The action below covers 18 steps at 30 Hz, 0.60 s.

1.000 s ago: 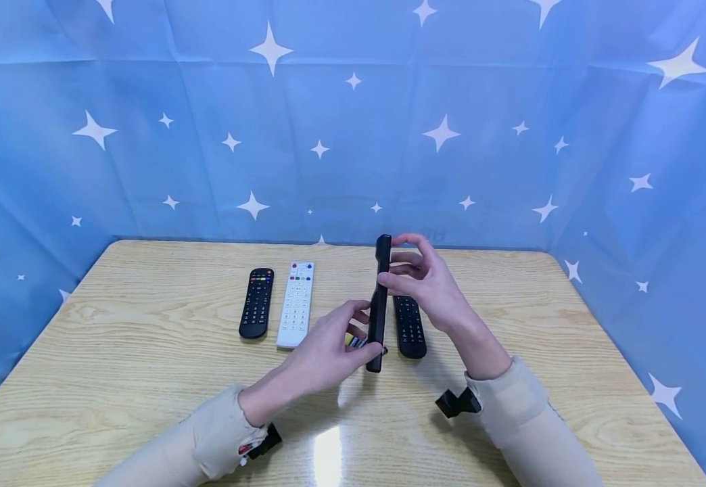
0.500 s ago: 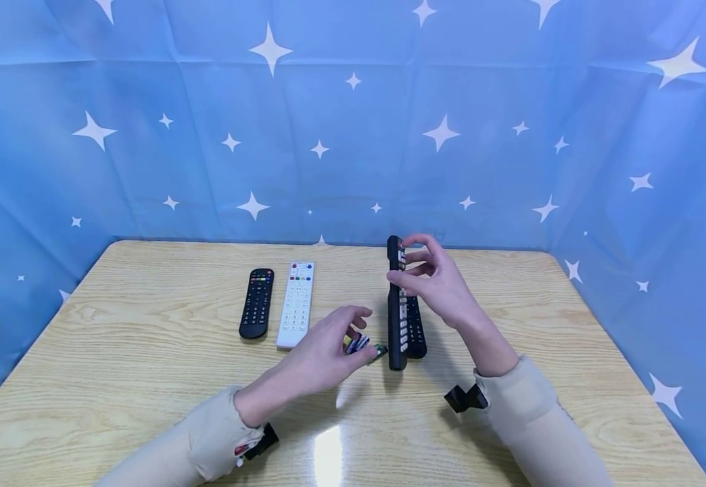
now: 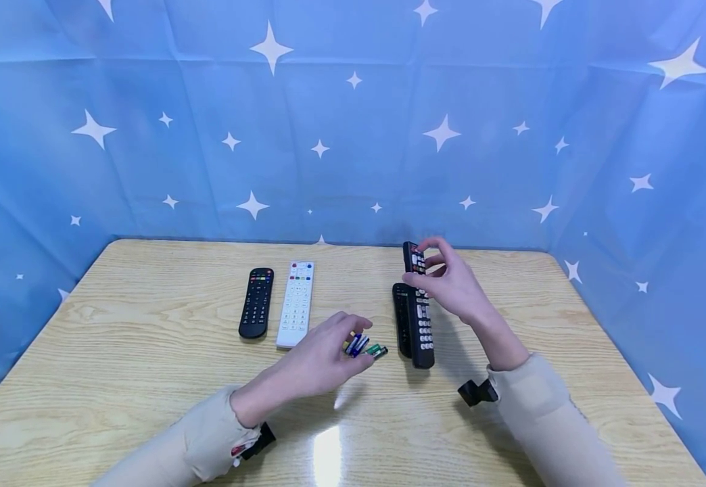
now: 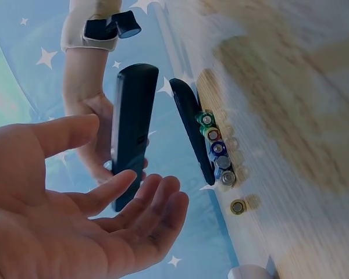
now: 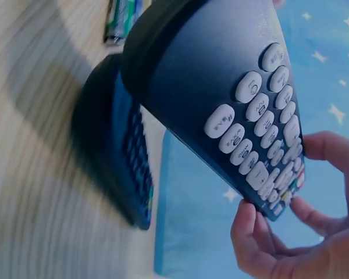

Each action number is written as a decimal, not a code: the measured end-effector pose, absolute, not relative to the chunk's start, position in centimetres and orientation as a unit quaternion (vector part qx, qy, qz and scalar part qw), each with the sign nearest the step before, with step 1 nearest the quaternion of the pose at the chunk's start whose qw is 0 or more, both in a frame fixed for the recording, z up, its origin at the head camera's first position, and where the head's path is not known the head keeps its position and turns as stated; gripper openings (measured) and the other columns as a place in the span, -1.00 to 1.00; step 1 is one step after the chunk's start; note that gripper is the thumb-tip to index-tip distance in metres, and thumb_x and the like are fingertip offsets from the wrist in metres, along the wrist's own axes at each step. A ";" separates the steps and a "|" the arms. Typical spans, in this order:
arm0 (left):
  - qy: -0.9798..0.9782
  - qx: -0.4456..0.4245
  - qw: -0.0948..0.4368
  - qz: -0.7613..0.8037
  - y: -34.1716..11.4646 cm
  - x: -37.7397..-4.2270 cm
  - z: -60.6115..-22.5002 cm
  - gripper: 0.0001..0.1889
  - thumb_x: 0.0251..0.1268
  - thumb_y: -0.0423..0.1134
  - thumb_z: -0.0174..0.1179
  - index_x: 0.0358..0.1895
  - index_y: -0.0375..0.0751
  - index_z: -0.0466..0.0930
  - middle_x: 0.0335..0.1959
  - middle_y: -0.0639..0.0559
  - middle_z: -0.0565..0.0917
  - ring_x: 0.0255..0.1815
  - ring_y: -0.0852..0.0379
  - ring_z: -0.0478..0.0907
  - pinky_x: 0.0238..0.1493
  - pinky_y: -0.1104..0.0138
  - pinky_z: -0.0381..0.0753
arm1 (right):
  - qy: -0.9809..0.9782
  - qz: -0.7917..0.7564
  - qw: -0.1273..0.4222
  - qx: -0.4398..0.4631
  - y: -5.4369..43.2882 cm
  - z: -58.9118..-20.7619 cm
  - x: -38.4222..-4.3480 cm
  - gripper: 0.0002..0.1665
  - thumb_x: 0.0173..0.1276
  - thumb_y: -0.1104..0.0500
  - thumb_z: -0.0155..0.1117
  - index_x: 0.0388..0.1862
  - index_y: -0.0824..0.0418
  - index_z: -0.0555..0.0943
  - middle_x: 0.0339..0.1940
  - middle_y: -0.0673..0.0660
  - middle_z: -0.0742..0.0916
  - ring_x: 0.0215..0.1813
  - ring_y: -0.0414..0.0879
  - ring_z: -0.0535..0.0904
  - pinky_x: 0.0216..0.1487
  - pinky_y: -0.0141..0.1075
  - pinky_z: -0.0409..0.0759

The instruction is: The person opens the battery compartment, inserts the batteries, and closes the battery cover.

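On the table [image 3: 85, 379]: six batteries [image 4: 218, 147], three remotes [image 3: 295, 304] — right hand [image 3: 453, 284] holds another remote [image 3: 424, 331].

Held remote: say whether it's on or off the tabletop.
Off: the left wrist view shows a gap between the held remote, in the right hand, and the tabletop.

We see a pale wood-grained counter [image 3: 115, 379] with rounded far corners. Left of its middle, we find a small black remote [image 3: 257, 304] and, just to the right, a longer white remote [image 3: 295, 304]. Nearer the middle, we make out loose batteries [image 3: 359, 345], blue and green among them, with one gold-ended cell [image 4: 238, 207] slightly apart. Farther right, we see another black remote [image 3: 402, 318], partly hidden.
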<state>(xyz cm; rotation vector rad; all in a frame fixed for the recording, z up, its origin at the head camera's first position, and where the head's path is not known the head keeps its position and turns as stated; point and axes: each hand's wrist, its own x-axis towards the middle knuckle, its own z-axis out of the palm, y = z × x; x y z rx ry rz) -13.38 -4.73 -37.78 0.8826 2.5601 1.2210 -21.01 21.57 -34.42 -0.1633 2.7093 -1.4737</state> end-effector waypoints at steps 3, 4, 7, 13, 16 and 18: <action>0.861 0.300 0.091 0.401 -4.9 -13.3 -37.8 -0.50 0.42 -0.18 0.32 0.33 -0.29 0.49 0.06 -0.15 0.59 -0.06 -0.04 0.59 -0.11 0.26 0.61 | 0.892 -0.448 0.025 -0.045 22.1 -34.7 -21.3 -0.30 0.30 -0.05 0.50 0.30 0.03 0.38 0.16 0.30 0.58 0.07 0.17 0.53 -0.14 -0.05 0.62; 0.862 0.302 0.093 0.398 -4.9 -13.3 -37.8 -0.50 0.42 -0.18 0.32 0.33 -0.30 0.49 0.07 -0.15 0.59 -0.07 -0.04 0.59 -0.08 0.24 0.61 | 0.897 -0.439 0.024 -0.043 22.3 -34.8 -21.4 -0.30 0.30 -0.06 0.50 0.31 0.04 0.38 0.15 0.31 0.58 0.09 0.17 0.53 -0.14 -0.07 0.60; 0.863 0.311 0.092 0.387 -5.0 -13.3 -37.9 -0.51 0.43 -0.18 0.30 0.31 -0.32 0.50 0.10 -0.16 0.59 -0.01 -0.05 0.58 0.00 0.16 0.60 | 0.908 -0.416 0.024 -0.040 22.7 -35.2 -21.6 -0.29 0.31 -0.06 0.49 0.31 0.07 0.37 0.13 0.33 0.59 0.07 0.20 0.55 -0.17 -0.10 0.57; 0.874 0.322 0.083 0.354 -5.2 -13.3 -38.0 -0.52 0.43 -0.16 0.30 0.30 -0.31 0.51 0.10 -0.14 0.58 0.06 -0.04 0.55 0.10 0.09 0.56 | 0.931 -0.361 0.023 -0.040 23.6 -36.0 -22.3 -0.32 0.32 -0.05 0.48 0.27 0.11 0.38 0.03 0.36 0.63 -0.08 0.19 0.58 -0.28 -0.13 0.53; 0.878 0.324 0.080 0.344 -5.3 -13.3 -38.0 -0.53 0.43 -0.15 0.30 0.29 -0.30 0.51 0.08 -0.13 0.58 0.07 -0.04 0.55 0.11 0.10 0.55 | 0.941 -0.334 0.018 -0.040 24.0 -36.4 -22.6 -0.35 0.32 -0.04 0.47 0.24 0.13 0.39 -0.06 0.33 0.65 -0.20 0.15 0.57 -0.34 -0.15 0.50; 0.879 0.325 0.080 0.340 -5.4 -13.2 -38.0 -0.52 0.43 -0.15 0.29 0.30 -0.30 0.51 0.07 -0.12 0.58 0.07 -0.04 0.54 0.10 0.10 0.55 | 0.947 -0.319 0.014 -0.039 24.2 -36.6 -22.9 -0.37 0.32 -0.03 0.47 0.22 0.15 0.40 -0.18 0.28 0.65 -0.30 0.10 0.54 -0.39 -0.16 0.47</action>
